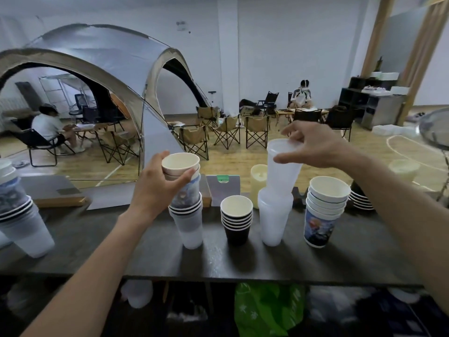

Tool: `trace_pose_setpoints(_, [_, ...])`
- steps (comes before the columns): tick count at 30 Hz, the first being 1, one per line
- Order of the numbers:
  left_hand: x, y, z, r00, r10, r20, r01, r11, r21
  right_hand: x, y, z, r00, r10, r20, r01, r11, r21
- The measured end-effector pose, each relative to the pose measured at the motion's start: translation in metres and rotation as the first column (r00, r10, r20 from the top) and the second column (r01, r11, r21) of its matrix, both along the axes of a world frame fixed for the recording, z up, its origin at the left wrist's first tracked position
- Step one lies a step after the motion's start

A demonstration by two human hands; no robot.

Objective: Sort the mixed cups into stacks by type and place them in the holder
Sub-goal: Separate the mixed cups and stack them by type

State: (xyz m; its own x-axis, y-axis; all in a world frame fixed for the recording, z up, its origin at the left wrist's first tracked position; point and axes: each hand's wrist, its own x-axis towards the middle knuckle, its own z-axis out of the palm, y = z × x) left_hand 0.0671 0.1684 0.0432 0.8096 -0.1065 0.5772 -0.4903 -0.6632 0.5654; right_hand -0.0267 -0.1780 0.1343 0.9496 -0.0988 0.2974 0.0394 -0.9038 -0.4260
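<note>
Head view: left hand [155, 188] closed around top paper cup [181, 164] of mixed stack [188, 215] on worktop [97, 239]. Right hand [313, 147] pinching rim of clear plastic cup [283, 171], tilted into clear stack [274, 215]. Probably light, thin-walled, easily crushed; best held near rims. Black stack [237, 217], printed stack [323, 210] and candle [258, 183] crowding close. No holder recognised.

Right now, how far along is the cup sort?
Partly done. Sorted: the stack of black paper cups and the stack of printed blue paper cups on the dark table. In hand: the right hand holds a frosted clear plastic cup over the frosted stack; the left hand grips the mixed stack. Left: that stack, another mixed stack at far left; no holder visible.
</note>
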Motion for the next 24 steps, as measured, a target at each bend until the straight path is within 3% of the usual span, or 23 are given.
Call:
trace_pose_setpoints(3, [0.0,0.0,-0.003,1.0,0.0,-0.016,-0.001,0.999,-0.032,0.011,0.002,-0.026,0.999,0.005,-0.05,-0.006,1.0,-0.006])
trace_pose_setpoints(8, [0.0,-0.001,-0.004,1.0,0.009,-0.018,-0.01,0.996,-0.084,0.022,0.012,-0.072,0.95,0.0,-0.312,-0.038,0.993,-0.116])
trace_pose_setpoints(13, [-0.008,-0.004,-0.001,1.0,-0.017,-0.004,0.016,0.996,-0.091,0.022,0.018,-0.07,0.922,-0.038,-0.384,-0.032,0.985,-0.172])
trace_pose_setpoints(15, [-0.011,-0.007,0.0,1.0,-0.028,0.002,0.028,0.997,-0.076,0.022,0.031,-0.053,0.943,-0.018,-0.334,-0.048,0.981,-0.188])
trace_pose_setpoints(19, [-0.014,-0.009,0.003,0.991,-0.117,-0.063,0.108,0.987,-0.121,0.03,0.091,-0.017,0.965,0.259,-0.044,-0.26,0.966,0.003])
trace_pose_setpoints(21, [-0.012,-0.005,0.002,0.972,-0.194,-0.129,0.171,0.97,-0.171,0.043,0.127,-0.008,0.925,0.376,-0.059,-0.376,0.927,0.013])
trace_pose_setpoints(24, [-0.009,0.003,-0.004,0.942,-0.263,-0.207,0.228,0.957,-0.179,0.069,0.162,-0.012,0.885,0.421,-0.2,-0.439,0.897,-0.055])
